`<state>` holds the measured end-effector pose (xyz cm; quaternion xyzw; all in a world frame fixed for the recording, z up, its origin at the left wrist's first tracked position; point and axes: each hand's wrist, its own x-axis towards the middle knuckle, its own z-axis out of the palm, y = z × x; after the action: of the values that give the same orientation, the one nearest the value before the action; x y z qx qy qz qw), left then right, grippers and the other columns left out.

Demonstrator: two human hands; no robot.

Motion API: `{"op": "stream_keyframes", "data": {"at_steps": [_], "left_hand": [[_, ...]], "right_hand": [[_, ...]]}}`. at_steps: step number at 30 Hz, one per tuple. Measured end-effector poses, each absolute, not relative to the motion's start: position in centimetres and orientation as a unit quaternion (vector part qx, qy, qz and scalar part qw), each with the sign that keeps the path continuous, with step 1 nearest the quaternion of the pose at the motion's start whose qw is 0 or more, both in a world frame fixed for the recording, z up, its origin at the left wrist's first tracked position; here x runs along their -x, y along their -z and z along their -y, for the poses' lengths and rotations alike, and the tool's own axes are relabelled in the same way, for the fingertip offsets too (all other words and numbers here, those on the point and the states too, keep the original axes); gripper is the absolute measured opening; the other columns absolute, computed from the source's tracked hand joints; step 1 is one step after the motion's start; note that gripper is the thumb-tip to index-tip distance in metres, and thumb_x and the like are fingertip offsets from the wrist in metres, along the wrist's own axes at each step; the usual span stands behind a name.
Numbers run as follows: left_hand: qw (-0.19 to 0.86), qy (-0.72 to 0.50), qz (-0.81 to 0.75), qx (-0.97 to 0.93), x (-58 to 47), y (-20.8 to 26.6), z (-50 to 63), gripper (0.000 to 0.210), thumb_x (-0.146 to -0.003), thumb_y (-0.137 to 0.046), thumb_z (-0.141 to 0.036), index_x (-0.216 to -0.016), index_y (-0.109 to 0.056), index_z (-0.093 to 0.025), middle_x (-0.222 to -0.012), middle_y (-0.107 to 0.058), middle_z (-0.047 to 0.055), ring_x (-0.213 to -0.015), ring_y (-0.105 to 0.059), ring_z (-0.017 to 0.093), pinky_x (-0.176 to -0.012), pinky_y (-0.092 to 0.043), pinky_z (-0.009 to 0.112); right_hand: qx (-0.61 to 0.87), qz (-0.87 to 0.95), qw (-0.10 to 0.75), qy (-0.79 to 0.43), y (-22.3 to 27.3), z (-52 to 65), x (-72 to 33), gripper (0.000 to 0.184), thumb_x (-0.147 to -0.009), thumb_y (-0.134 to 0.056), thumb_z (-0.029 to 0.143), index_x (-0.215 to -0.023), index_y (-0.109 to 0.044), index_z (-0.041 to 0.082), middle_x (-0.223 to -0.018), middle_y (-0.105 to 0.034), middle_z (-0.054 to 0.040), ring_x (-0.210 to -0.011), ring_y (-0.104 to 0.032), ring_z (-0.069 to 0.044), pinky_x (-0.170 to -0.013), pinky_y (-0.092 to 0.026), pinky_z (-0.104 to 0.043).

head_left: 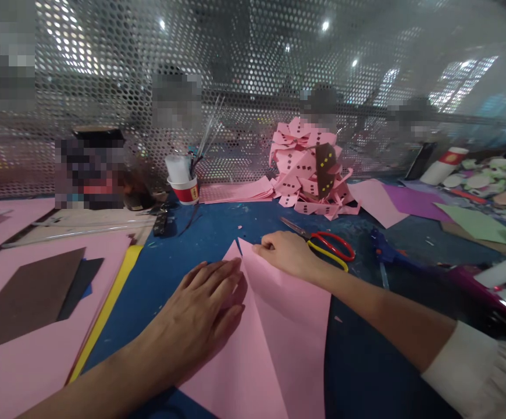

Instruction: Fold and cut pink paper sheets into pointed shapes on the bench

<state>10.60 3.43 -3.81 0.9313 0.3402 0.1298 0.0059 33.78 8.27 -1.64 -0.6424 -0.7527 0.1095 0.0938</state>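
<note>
We see our left hand (205, 302) lying palm down on the left part of a creased pink sheet of paper (296, 326), its fingers extended side by side and the thumb set apart. Our right hand (288, 250) is at the sheet's far edge with its fingers curled; we cannot tell whether it pinches the paper or only presses on it. The sheet lies right in front of us on the blue tabletop (218, 224), a crease running down its length and a narrow gap opening at its far end. Just beyond our right hand are scissors with one red and one yellow handle (331, 241), and farther right what looks like a blue glue gun (381, 247). To our left, a brown sheet (30, 297) lies on larger pink sheets (26, 384). Farther back stand a red-and-white paper cup (185, 192) and a layered pink paper construction with dark squares (300, 163), with a stack of pink paper (235, 192) between them, before a perforated metal panel (244, 116).
</note>
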Motion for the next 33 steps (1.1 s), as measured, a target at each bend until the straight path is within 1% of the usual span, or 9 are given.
{"op": "stream_keyframes", "data": {"at_steps": [4, 11, 16, 22, 27, 30, 33], "left_hand": [[0.009, -0.123, -0.336, -0.934, -10.48, 3.71, -3.37, 0.036, -0.099, -0.047, -0.035, -0.132, -0.056, -0.023, -0.153, -0.047, 0.009, -0.139, -0.044, 0.029, -0.116, -0.034, 0.053], [-0.006, -0.100, -0.335, -0.937, -10.33, 3.66, -3.39, 0.048, -0.101, -0.045, -0.039, -0.147, -0.044, -0.024, -0.157, -0.042, 0.007, -0.142, -0.040, 0.028, -0.118, -0.030, 0.054], [-0.008, -0.107, -0.331, -0.938, -10.34, 3.68, -3.42, 0.048, -0.100, -0.046, -0.038, -0.146, -0.047, -0.023, -0.157, -0.043, 0.009, -0.141, -0.042, 0.029, -0.118, -0.032, 0.054], [-0.011, -0.098, -0.336, -0.937, -10.21, 3.77, -3.40, 0.049, -0.101, -0.044, -0.039, -0.147, -0.044, -0.024, -0.158, -0.041, 0.006, -0.142, -0.041, 0.028, -0.119, -0.031, 0.054], [-0.010, -0.105, -0.336, -0.936, -10.24, 3.75, -3.34, 0.048, -0.101, -0.045, -0.039, -0.146, -0.046, -0.024, -0.157, -0.042, 0.007, -0.142, -0.042, 0.029, -0.118, -0.031, 0.055], [-0.015, -0.113, -0.332, -0.936, -10.20, 3.71, -3.34, 0.048, -0.100, -0.046, -0.038, -0.146, -0.046, -0.025, -0.156, -0.044, 0.007, -0.141, -0.043, 0.029, -0.118, -0.032, 0.054], [-0.015, -0.116, -0.322, -0.939, -10.08, 3.73, -3.38, 0.047, -0.100, -0.048, -0.036, -0.145, -0.047, -0.025, -0.154, -0.047, 0.007, -0.140, -0.045, 0.028, -0.120, -0.029, 0.054]], "right_hand": [[0.632, 0.757, 0.105, -0.129, 1.42, -7.97, -34.01, 0.044, -0.096, -0.046, 0.051, -0.071, -0.065, 0.020, -0.071, -0.067, -0.0026, -0.065, -0.056, -0.015, -0.056, -0.023, -0.028], [0.643, 0.747, 0.106, -0.129, 1.23, -7.52, -34.04, 0.037, -0.094, -0.051, 0.048, -0.072, -0.064, 0.021, -0.072, -0.068, -0.0013, -0.065, -0.056, -0.014, -0.056, -0.023, -0.028], [0.640, 0.753, 0.094, -0.123, 1.17, -7.62, -33.94, 0.036, -0.094, -0.051, 0.046, -0.072, -0.065, 0.021, -0.073, -0.068, -0.0021, -0.066, -0.057, -0.015, -0.055, -0.022, -0.029], [0.640, 0.755, 0.076, -0.121, 0.93, -7.57, -33.92, 0.037, -0.095, -0.050, 0.045, -0.073, -0.067, 0.020, -0.073, -0.068, -0.0029, -0.067, -0.058, -0.016, -0.055, -0.023, -0.029], [0.638, 0.753, 0.087, -0.131, 0.86, -7.49, -33.94, 0.036, -0.095, -0.051, 0.044, -0.071, -0.065, 0.020, -0.072, -0.067, -0.0020, -0.064, -0.054, -0.014, -0.055, -0.022, -0.029], [0.631, 0.756, 0.104, -0.141, 0.96, -7.59, -34.11, 0.038, -0.095, -0.050, 0.046, -0.072, -0.065, 0.020, -0.071, -0.066, -0.0016, -0.063, -0.053, -0.013, -0.056, -0.022, -0.028], [0.619, 0.760, 0.122, -0.157, 0.96, -7.59, -34.46, 0.039, -0.096, -0.050, 0.048, -0.075, -0.066, 0.020, -0.072, -0.066, -0.0013, -0.064, -0.054, -0.013, -0.056, -0.024, -0.028]]}}
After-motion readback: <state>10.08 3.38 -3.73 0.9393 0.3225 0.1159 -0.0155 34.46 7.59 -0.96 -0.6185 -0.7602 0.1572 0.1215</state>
